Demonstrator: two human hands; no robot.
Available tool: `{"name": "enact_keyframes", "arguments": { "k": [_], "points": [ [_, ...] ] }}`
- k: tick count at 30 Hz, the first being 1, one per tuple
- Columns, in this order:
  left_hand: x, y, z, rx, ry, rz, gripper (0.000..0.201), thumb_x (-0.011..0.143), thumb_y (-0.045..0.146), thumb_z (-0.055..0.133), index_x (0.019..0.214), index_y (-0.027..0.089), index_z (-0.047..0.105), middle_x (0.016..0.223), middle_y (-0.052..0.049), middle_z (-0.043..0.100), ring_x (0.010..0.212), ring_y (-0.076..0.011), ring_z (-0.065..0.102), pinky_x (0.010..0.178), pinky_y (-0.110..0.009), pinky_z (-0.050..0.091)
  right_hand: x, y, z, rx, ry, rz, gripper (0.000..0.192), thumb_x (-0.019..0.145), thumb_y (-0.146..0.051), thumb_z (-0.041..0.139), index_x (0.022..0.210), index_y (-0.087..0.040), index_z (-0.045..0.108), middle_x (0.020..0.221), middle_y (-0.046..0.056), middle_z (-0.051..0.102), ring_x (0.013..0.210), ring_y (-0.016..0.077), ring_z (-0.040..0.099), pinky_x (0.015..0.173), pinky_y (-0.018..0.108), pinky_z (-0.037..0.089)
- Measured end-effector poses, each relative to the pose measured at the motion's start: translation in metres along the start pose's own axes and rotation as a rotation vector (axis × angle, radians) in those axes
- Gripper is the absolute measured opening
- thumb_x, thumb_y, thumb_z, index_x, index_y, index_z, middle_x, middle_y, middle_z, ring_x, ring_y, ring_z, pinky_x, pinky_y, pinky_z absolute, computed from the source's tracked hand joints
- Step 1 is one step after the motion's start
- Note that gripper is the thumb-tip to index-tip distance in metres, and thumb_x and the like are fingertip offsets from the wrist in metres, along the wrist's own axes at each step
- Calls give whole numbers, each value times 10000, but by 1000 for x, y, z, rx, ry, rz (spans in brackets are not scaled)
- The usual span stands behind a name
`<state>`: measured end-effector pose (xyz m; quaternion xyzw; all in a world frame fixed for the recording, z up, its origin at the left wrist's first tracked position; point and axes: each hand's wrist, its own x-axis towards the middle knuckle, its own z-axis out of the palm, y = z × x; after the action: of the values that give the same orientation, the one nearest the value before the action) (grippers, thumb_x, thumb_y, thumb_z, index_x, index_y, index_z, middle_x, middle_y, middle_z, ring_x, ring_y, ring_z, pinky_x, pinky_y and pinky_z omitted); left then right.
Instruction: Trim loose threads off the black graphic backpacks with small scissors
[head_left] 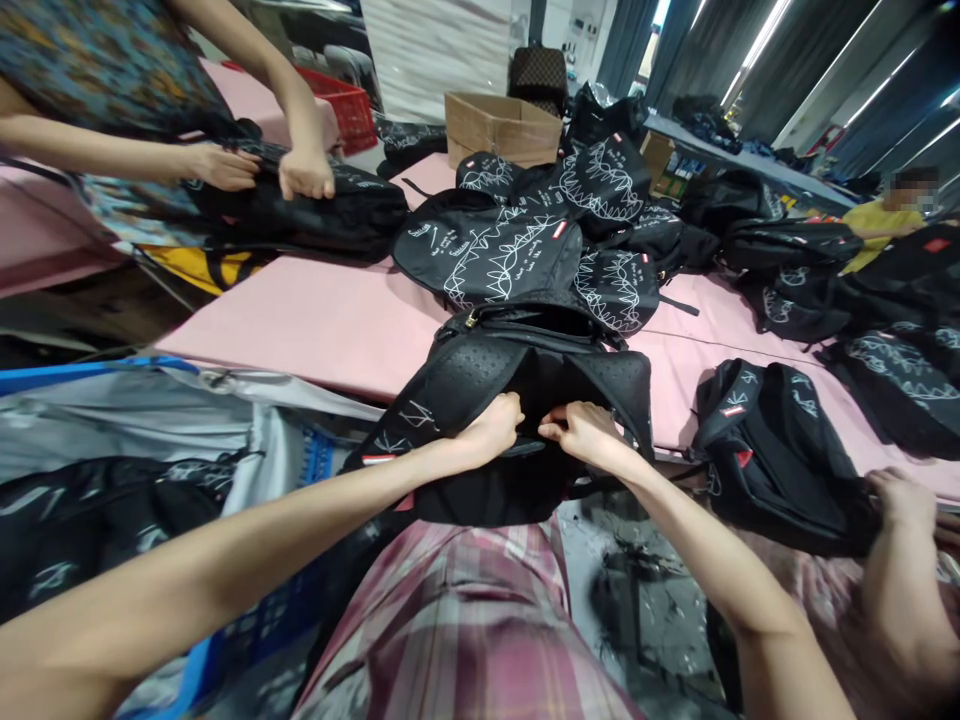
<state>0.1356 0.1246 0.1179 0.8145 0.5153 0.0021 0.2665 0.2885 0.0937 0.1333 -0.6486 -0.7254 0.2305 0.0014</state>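
Note:
A black backpack (469, 375) lies at the table's near edge, against my body, with its padded straps and back side toward me. White line drawings and a small red-and-white tag show on its left strap. My left hand (493, 425) is closed in a fist on the backpack's near side. A little to the right, my right hand (581, 430) pinches black material of the same backpack, with the fingertips turned inward. The exact part in each hand is hidden by the fingers and the dark fabric.
More black printed backpacks (495, 250) are piled on the pink table (315, 320) beyond mine. Co-workers' hands handle bags at left and right. A cardboard box (502, 130) stands at the back. A blue-rimmed bin (97, 375) with black bags sits at my left.

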Motion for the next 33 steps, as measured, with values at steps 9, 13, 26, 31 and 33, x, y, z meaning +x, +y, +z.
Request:
{"name": "enact_keyframes", "arguments": {
  "k": [9, 13, 26, 31, 33],
  "points": [
    [-2, -1, -1, -12, 25, 3, 90, 804, 65, 473, 801, 113, 549, 800, -71, 636, 691, -144, 603, 573, -230, 401, 9, 1, 12, -3, 77, -105, 123, 784, -239, 583, 802, -240, 704, 746, 22, 699, 770, 205, 644, 610, 246, 373],
    [-8, -20, 0, -1, 290, 347, 218, 864, 70, 363, 920, 104, 572, 981, -113, 639, 945, -173, 604, 802, -288, 475, 0, 15, 8, 206, 301, -177, 150, 830, -210, 542, 895, -192, 675, 871, 47, 677, 850, 185, 615, 735, 258, 417],
    [105, -67, -2, 341, 613, 437, 513, 857, 76, 348, 1352, 207, 384, 1504, -66, 204, 1385, -286, -54, 1057, -583, 228, -26, 60, 38, 805, 542, -107, 242, 758, -355, 619, 908, -173, 678, 604, -35, 473, 533, 85, 408, 519, 212, 342],
    [72, -97, 30, 290, 627, 539, 465, 857, 65, 303, 1308, 101, 408, 1429, -140, 356, 1377, -254, 159, 1083, -503, 221, -34, 124, 98, 1114, 917, 286, 353, 766, -467, 577, 788, -127, 666, 464, -66, 378, 426, 69, 317, 436, 213, 262],
    [22, -134, 58, 214, 642, 488, 350, 860, 157, 409, 1195, 179, 509, 1284, -99, 540, 1263, -233, 409, 1020, -439, 345, -52, 135, 144, 1127, 870, 466, 400, 719, -501, 604, 787, -112, 668, 537, -22, 511, 436, 73, 357, 430, 216, 274]
  ]
}}
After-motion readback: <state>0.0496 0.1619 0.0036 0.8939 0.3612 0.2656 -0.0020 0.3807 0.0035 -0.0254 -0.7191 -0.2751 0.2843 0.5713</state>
